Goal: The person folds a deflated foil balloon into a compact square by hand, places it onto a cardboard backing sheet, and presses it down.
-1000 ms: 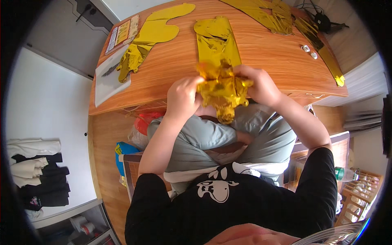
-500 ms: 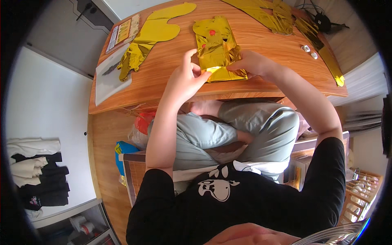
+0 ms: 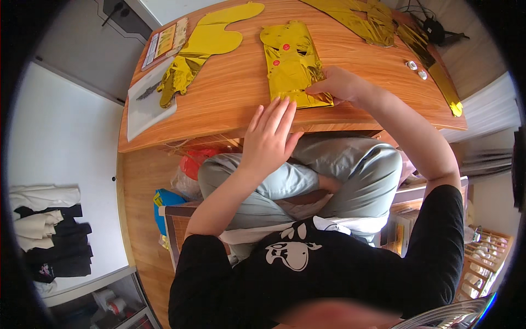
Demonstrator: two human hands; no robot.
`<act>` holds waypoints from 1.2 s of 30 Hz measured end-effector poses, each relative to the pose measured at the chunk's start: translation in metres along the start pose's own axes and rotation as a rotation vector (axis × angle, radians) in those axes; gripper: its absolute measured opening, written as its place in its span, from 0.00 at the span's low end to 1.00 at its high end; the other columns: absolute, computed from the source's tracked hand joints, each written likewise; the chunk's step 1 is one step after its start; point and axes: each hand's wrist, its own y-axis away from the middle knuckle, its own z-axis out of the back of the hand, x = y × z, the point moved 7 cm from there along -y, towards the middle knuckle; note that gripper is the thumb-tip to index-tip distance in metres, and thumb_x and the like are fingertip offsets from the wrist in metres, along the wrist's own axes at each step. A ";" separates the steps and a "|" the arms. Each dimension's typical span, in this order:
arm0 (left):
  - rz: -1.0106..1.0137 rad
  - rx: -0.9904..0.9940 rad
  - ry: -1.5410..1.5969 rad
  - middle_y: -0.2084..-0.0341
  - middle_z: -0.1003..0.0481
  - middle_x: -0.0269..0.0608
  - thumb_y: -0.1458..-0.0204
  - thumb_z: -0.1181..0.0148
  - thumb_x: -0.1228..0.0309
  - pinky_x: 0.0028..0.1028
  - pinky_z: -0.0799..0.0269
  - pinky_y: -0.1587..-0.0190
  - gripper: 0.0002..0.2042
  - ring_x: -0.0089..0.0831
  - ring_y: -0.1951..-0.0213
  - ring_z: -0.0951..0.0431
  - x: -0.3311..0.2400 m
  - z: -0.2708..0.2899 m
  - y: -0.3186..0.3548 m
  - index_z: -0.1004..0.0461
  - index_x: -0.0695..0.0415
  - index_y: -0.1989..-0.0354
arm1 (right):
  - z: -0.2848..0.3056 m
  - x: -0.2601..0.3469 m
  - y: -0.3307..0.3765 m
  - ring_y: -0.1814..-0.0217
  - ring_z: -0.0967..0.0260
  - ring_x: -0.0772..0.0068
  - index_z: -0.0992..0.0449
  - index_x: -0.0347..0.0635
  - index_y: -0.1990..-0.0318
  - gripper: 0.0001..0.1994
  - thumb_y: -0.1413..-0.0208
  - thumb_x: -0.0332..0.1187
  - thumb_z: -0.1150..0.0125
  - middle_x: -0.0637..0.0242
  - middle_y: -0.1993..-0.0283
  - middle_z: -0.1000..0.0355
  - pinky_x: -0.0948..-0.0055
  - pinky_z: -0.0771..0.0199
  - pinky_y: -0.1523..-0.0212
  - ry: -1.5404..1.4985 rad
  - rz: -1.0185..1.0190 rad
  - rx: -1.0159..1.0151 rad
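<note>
A flat gold foil balloon, folded into a long rectangle, lies at the table's near middle. Two small red round spots show on its upper half, and its surface is creased. My right hand grips its near right part, with the thumb on top and the other fingers partly hidden at the right edge. At the near left corner, my left hand is open, its fingers stretched out and their tips at the foil's near edge.
Another gold foil balloon lies at the left, partly over a white sheet. More gold foil is at the back right. Two small white rolls and a black cabled object stand on the right of the wooden table.
My left hand has let go of the foil's near left edge, swung lower and flattened out. The foil's surface looks flatter. My right hand has stayed in place.
</note>
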 end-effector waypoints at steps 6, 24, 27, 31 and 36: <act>-0.039 0.003 -0.106 0.36 0.29 0.47 0.42 0.36 0.60 0.45 0.36 0.31 0.29 0.41 0.33 0.31 0.002 -0.005 0.006 0.31 0.58 0.33 | 0.000 0.006 0.002 0.75 0.33 0.74 0.20 0.36 0.63 0.16 0.46 0.42 0.29 0.66 0.73 0.27 0.71 0.32 0.75 0.055 -0.033 0.012; -0.025 -0.089 -0.055 0.39 0.26 0.47 0.42 0.34 0.59 0.47 0.32 0.36 0.24 0.44 0.36 0.27 -0.001 -0.005 0.002 0.25 0.50 0.37 | 0.003 -0.005 0.076 0.62 0.25 0.82 0.31 0.34 0.38 0.25 0.43 0.22 0.30 0.64 0.57 0.23 0.80 0.24 0.60 0.041 0.360 -0.428; -0.020 -0.097 -0.105 0.39 0.27 0.43 0.43 0.33 0.57 0.47 0.32 0.36 0.24 0.42 0.37 0.27 0.000 -0.009 0.004 0.24 0.45 0.38 | 0.000 -0.004 0.080 0.64 0.26 0.83 0.31 0.34 0.38 0.27 0.44 0.21 0.30 0.63 0.55 0.24 0.80 0.25 0.62 0.016 0.383 -0.479; -0.017 -0.104 -0.141 0.39 0.28 0.40 0.44 0.32 0.56 0.46 0.33 0.36 0.24 0.40 0.38 0.26 0.001 -0.012 0.005 0.24 0.45 0.38 | -0.006 0.003 0.091 0.68 0.29 0.83 0.30 0.36 0.38 0.27 0.46 0.20 0.29 0.64 0.55 0.25 0.80 0.26 0.65 0.039 0.431 -0.547; -0.025 -0.114 -0.168 0.41 0.28 0.40 0.45 0.31 0.56 0.45 0.33 0.37 0.24 0.40 0.38 0.26 0.001 -0.013 0.004 0.23 0.44 0.39 | -0.008 0.004 0.097 0.67 0.29 0.79 0.27 0.36 0.41 0.25 0.47 0.21 0.28 0.63 0.58 0.27 0.78 0.25 0.65 0.149 0.488 -0.614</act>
